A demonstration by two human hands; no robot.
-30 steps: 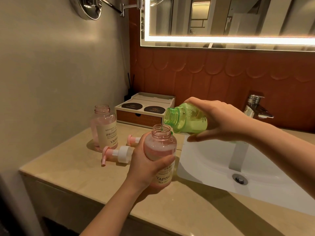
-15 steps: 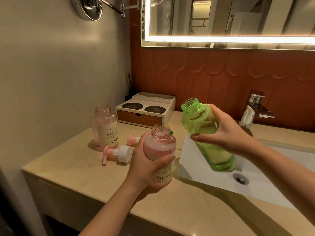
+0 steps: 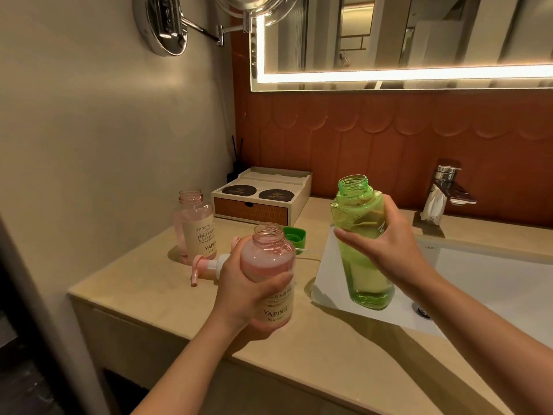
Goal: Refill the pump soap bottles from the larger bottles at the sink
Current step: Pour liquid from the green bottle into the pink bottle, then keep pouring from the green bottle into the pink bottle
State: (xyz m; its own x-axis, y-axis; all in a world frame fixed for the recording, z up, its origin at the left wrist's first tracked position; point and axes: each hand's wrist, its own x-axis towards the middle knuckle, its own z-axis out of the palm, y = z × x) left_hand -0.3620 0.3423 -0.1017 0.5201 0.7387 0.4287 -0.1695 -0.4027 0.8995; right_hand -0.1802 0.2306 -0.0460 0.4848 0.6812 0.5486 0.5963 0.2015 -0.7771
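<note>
My left hand (image 3: 239,290) grips an uncapped pink soap bottle (image 3: 269,265) labelled YAPING, held above the counter's front. Pink liquid fills it to the shoulder. My right hand (image 3: 386,253) holds a large green bottle (image 3: 356,232) nearly upright over the sink's left rim, its mouth open and green liquid low inside. A second pink bottle (image 3: 196,226) stands uncapped at the back left. A pink-and-white pump head (image 3: 206,266) lies on the counter behind my left hand. The green cap (image 3: 294,236) rests beside it.
A white sink basin (image 3: 493,283) with a drain sits right of the beige counter (image 3: 143,295). A chrome faucet (image 3: 443,193) stands behind it. A cream drawer box (image 3: 260,199) sits against the brown tiled wall. A lit mirror hangs above.
My right hand has tipped the green bottle from a pouring tilt over the pink bottle back to upright and drawn it right over the sink. My left hand kept the pink bottle still.
</note>
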